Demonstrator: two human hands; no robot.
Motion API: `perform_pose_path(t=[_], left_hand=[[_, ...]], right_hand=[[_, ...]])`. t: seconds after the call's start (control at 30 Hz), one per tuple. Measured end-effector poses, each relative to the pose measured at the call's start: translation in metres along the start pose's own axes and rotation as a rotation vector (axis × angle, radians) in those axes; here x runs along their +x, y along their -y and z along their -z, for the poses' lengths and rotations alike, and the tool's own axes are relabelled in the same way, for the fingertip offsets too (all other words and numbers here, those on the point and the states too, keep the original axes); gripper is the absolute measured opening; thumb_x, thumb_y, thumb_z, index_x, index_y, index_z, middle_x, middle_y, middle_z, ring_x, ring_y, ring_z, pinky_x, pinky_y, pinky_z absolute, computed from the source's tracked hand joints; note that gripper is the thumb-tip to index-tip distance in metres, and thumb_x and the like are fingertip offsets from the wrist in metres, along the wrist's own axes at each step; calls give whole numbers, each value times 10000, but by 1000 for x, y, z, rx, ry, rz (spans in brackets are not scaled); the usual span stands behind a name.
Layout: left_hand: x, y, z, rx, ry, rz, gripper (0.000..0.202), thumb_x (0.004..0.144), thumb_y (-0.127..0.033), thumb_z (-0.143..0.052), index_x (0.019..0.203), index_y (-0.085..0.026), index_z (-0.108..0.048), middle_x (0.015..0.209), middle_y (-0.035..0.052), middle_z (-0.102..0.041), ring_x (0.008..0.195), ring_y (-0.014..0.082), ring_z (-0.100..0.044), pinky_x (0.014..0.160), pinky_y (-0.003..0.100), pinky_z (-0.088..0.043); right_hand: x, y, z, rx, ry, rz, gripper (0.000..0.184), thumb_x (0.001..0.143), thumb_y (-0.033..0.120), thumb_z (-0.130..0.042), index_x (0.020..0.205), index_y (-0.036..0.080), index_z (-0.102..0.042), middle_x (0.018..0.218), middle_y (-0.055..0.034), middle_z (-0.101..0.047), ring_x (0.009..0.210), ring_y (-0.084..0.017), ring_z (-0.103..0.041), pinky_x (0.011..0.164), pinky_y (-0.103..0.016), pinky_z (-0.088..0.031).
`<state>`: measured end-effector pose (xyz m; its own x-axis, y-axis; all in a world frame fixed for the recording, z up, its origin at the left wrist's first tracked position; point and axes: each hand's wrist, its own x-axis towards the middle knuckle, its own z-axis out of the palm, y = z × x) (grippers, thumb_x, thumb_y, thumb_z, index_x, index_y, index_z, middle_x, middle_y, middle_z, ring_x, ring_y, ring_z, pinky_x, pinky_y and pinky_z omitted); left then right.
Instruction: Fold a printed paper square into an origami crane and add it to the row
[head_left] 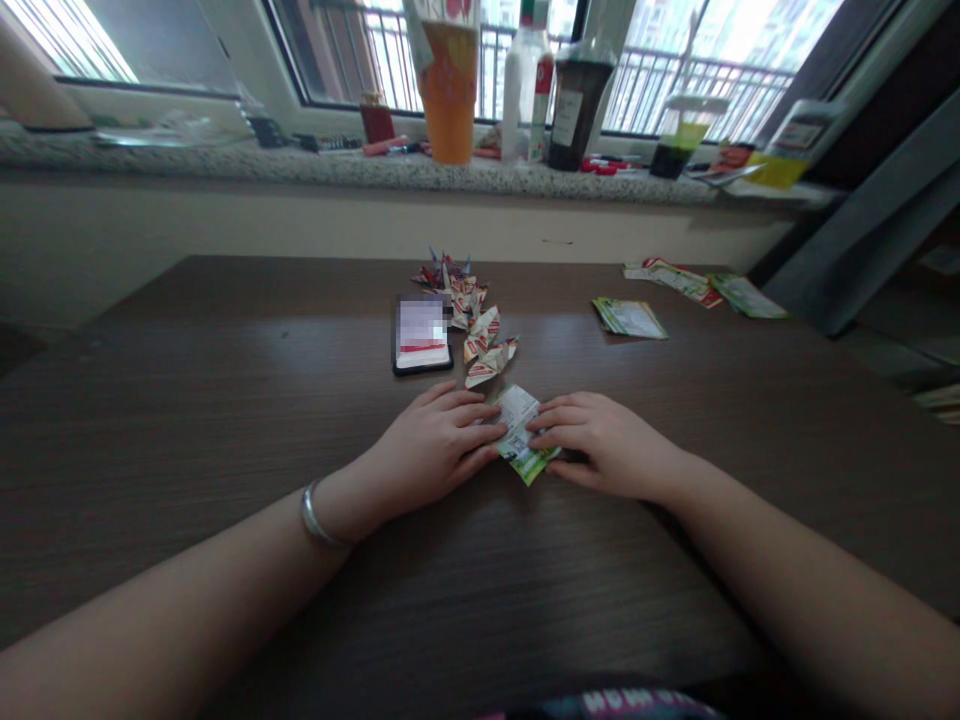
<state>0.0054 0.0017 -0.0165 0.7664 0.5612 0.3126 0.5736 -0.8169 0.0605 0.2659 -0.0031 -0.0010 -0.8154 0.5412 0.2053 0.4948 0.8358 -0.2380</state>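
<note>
A green and white printed paper square (521, 425) lies on the dark table, turned with one corner toward me. Across its left edge rest the fingertips of my left hand (446, 440), stretched out and flat. The fingers of my right hand (600, 440) lie extended over the paper's right side, pressing it to the tabletop. Just beyond the paper sit several folded paper pieces (490, 362), pointed and printed in red and white. Left of these is a phone (422, 335) with its screen lit.
A stack of green paper packets (630, 318) lies at the back right, with more printed packets (746, 297) behind it. Along the granite windowsill (300, 165) stand an orange drink cup (450, 95), a clear bottle (519, 95), a dark drink cup (579, 105) and small clutter.
</note>
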Motion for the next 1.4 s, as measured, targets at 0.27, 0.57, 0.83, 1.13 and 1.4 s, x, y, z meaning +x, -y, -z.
perform_pose_path(t=[0.27, 0.57, 0.83, 1.13, 1.4], left_hand=[[1, -1, 1, -88, 6, -30, 271, 946, -286, -480, 1128, -250, -677, 1167, 22, -678, 1144, 231, -555, 1004, 444, -451], [2, -6, 6, -189, 14, -53, 249, 939, -245, -485, 1087, -201, -680, 1070, 33, -710, 1124, 215, -567, 996, 400, -477], [0, -13, 8, -322, 55, 95, 166, 904, -272, -527, 1009, -158, -588, 1112, 102, -639, 989, 190, -622, 862, 331, -534], [-2, -13, 4, -428, 78, 90, 262, 903, -264, -542, 1149, -176, -519, 1017, 65, -663, 908, 174, -643, 799, 299, -533], [0, -15, 3, -342, -3, 28, 334, 898, -196, -521, 1229, -194, -563, 1197, 108, -520, 1056, 186, -577, 934, 326, -514]], right_hand=[[-1, 2, -2, 165, -15, -70, 137, 825, 149, -562, 914, 197, -655, 1169, -64, -678, 1191, -203, -564, 1011, -378, -454], [1, 3, 0, 173, -49, -294, 95, 834, 185, -529, 877, 180, -614, 831, -44, -670, 770, -167, -611, 714, -280, -457], [3, 5, 2, 282, -61, -520, 75, 861, 238, -524, 842, 192, -580, 759, 3, -657, 632, -120, -559, 584, -230, -367], [5, 2, -3, 304, -74, -532, 88, 860, 229, -531, 882, 200, -612, 760, 7, -658, 655, -126, -571, 598, -234, -378], [6, 2, -7, 242, -95, -515, 92, 860, 236, -540, 886, 197, -620, 779, -4, -654, 697, -138, -582, 633, -246, -406]])
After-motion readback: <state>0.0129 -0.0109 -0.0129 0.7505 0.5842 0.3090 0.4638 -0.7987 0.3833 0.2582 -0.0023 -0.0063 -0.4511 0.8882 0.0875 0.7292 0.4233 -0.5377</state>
